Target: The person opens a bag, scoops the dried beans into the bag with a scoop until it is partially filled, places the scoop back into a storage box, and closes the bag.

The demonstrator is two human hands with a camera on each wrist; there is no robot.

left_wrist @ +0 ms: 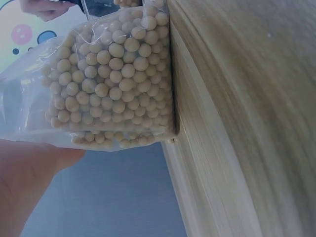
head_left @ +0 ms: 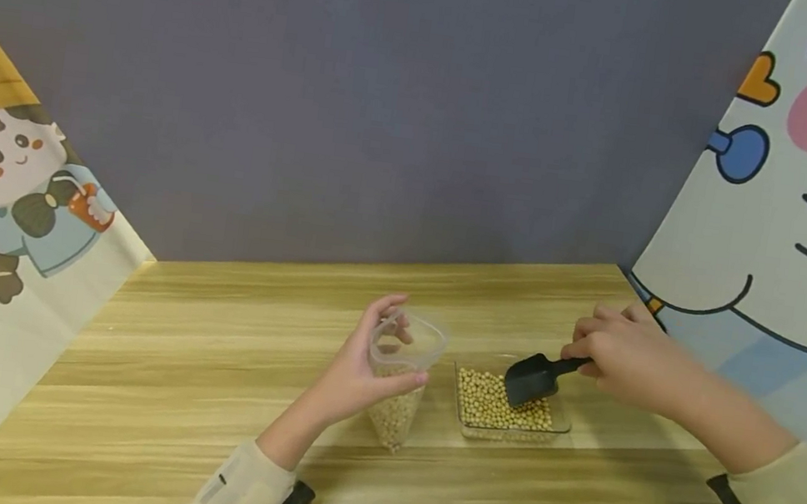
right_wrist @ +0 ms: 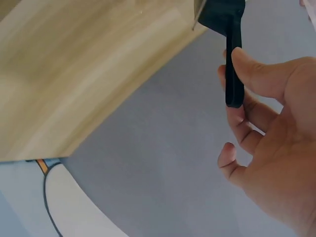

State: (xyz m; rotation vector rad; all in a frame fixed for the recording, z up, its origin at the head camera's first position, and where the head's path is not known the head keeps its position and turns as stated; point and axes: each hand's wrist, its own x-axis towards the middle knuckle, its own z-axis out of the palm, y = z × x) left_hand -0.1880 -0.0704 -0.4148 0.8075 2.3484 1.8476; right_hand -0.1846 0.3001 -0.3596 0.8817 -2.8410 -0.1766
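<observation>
My left hand point(head_left: 352, 380) holds a clear plastic container point(head_left: 400, 420) near its squarish open top, thumb on the near side and fingers round the back. Pale round beans point(left_wrist: 116, 74) fill its lower part, and its base is at the tabletop in the left wrist view. To the right is a low glass dish point(head_left: 566, 431) of yellowish beans point(head_left: 480, 398). A black scoop point(head_left: 529, 383) is tilted with its blade down at those beans. Its handle point(right_wrist: 234, 74) is pinched between the thumb and fingers of my right hand point(head_left: 625, 355).
Both things stand on a wood-grain table point(head_left: 208, 363). A plain grey panel point(head_left: 390, 116) rises behind its far edge. Cartoon-printed panels flank it, one on the left point(head_left: 15, 213) and one on the right point(head_left: 775, 239).
</observation>
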